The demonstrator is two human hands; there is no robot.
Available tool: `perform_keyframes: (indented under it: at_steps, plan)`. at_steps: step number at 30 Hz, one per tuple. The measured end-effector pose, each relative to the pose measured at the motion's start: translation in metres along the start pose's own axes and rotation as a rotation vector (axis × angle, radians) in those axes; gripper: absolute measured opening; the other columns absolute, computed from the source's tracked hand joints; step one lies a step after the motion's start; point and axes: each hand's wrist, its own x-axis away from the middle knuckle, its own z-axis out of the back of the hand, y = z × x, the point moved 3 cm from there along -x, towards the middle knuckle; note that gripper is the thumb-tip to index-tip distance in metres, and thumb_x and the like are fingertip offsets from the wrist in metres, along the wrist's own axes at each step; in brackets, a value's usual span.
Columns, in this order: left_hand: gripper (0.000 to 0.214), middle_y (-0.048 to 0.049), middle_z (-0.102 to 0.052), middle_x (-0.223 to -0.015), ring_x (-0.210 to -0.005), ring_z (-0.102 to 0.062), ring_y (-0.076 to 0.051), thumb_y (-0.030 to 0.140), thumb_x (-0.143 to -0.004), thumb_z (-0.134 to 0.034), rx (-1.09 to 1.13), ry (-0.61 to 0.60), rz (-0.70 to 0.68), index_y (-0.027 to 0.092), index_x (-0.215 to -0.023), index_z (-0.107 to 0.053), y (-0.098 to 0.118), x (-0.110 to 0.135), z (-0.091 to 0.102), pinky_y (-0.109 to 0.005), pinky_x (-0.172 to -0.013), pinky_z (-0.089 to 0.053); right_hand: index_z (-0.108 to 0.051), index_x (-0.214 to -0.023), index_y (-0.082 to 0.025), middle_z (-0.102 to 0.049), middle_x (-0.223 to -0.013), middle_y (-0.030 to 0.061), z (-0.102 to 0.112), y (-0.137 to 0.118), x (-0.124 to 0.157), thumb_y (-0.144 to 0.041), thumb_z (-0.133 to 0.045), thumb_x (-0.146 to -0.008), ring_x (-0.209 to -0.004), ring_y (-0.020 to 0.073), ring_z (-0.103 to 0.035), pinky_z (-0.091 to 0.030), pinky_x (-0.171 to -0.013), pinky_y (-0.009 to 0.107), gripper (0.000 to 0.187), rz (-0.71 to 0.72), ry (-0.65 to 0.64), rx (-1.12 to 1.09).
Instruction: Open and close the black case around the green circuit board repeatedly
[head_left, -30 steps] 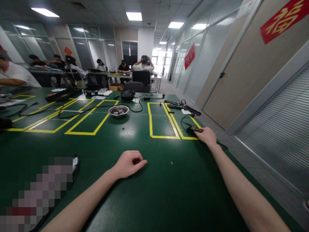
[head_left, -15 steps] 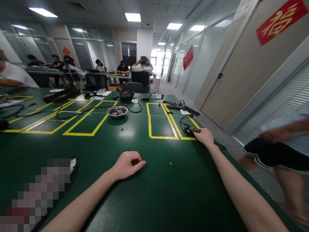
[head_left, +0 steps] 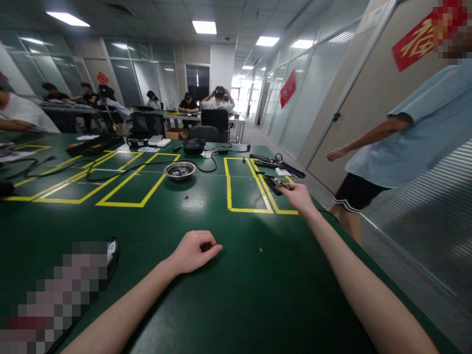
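My left hand rests on the green table with its fingers loosely curled and nothing visible in them. Further off at the right, my right hand pinches a small black device with exposed parts, too small to make out exactly. The device is over the yellow tape lines. Just beyond it are a white paper slip and some black rod-like parts.
A metal bowl with small metal pieces stands mid-table. Black cables and a black pouch lie farther back. A blurred-out item is at the lower left. A person in a light blue shirt walks beside the table's right edge.
My right hand has moved left and slightly away from me with the black device in it. My left hand has stayed still. The walking person has come farther into view.
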Motion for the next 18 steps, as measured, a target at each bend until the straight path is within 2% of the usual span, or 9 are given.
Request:
perform_keyframes:
  at_steps: [2, 4, 6, 9, 11, 14, 18]
  plan:
    - [0.027, 0.0005, -0.062, -0.067, -0.062, -0.055, -0.011, 0.031, -0.092, -0.061, -0.004, 0.020, 0.002, 0.017, -0.070, -0.065, -0.001, 0.000, 0.001, -0.022, -0.059, -0.040, -0.079, -0.076, -0.012, -0.065, -0.061, 0.0004, -0.023, -0.019, 0.022, -0.041, -0.076, -0.068, -0.062, 0.0173, -0.057, -0.038, -0.057, 0.025, 0.030, 0.049, -0.102, -0.022]
    - [0.024, -0.0009, -0.064, -0.072, -0.066, -0.057, -0.013, 0.031, -0.092, -0.060, -0.005, 0.070, -0.004, 0.017, -0.075, -0.067, -0.001, 0.000, 0.002, -0.023, -0.061, -0.042, -0.079, -0.079, -0.013, -0.068, -0.065, 0.0013, -0.049, -0.041, 0.051, -0.037, -0.071, -0.074, -0.065, 0.0180, -0.059, -0.040, -0.061, 0.026, 0.026, 0.174, -0.338, -0.052]
    - [0.017, -0.0032, -0.067, -0.082, -0.076, -0.061, -0.015, 0.030, -0.093, -0.059, -0.003, 0.148, -0.032, 0.018, -0.084, -0.068, 0.000, 0.000, 0.006, -0.025, -0.067, -0.047, -0.076, -0.077, -0.013, -0.070, -0.071, 0.0027, -0.068, -0.060, 0.083, -0.030, -0.068, -0.077, -0.069, 0.0181, -0.061, -0.041, -0.063, 0.026, 0.019, 0.291, -0.506, -0.058]
    - [0.011, -0.0068, -0.066, -0.098, -0.091, -0.062, -0.019, 0.028, -0.091, -0.060, 0.005, 0.275, -0.081, 0.019, -0.092, -0.065, 0.005, 0.002, 0.013, -0.030, -0.081, -0.051, -0.071, -0.071, -0.016, -0.067, -0.072, 0.0008, -0.081, -0.081, 0.122, -0.016, -0.068, -0.073, -0.070, 0.0161, -0.060, -0.039, -0.064, 0.024, 0.004, 0.425, -0.632, -0.045]
    - [0.011, -0.0077, -0.064, -0.099, -0.093, -0.061, -0.021, 0.030, -0.089, -0.062, 0.001, 0.319, -0.097, 0.019, -0.089, -0.061, 0.009, 0.004, 0.017, -0.032, -0.083, -0.051, -0.067, -0.067, -0.016, -0.064, -0.071, -0.0006, -0.081, -0.088, 0.140, -0.011, -0.068, -0.072, -0.068, 0.0147, -0.058, -0.038, -0.062, 0.024, 0.007, 0.490, -0.700, -0.025]
    - [0.014, -0.0072, -0.063, -0.094, -0.090, -0.060, -0.021, 0.033, -0.088, -0.063, 0.006, 0.261, -0.134, 0.019, -0.090, -0.060, 0.015, 0.004, 0.016, -0.033, -0.081, -0.050, -0.066, -0.069, -0.017, -0.063, -0.074, -0.0007, -0.073, -0.089, 0.157, -0.008, -0.070, -0.072, -0.068, 0.0141, -0.057, -0.039, -0.063, 0.024, 0.010, 0.582, -0.788, -0.020]
    - [0.025, -0.0083, -0.067, -0.104, -0.097, -0.061, -0.023, 0.034, -0.082, -0.072, -0.016, 0.037, -0.201, 0.020, -0.102, -0.066, 0.018, 0.002, 0.003, -0.037, -0.090, -0.048, -0.069, -0.076, -0.018, -0.066, -0.080, 0.0013, -0.062, -0.081, 0.167, -0.009, -0.069, -0.077, -0.072, 0.0158, -0.061, -0.045, -0.066, 0.026, 0.009, 0.622, -0.824, -0.019]
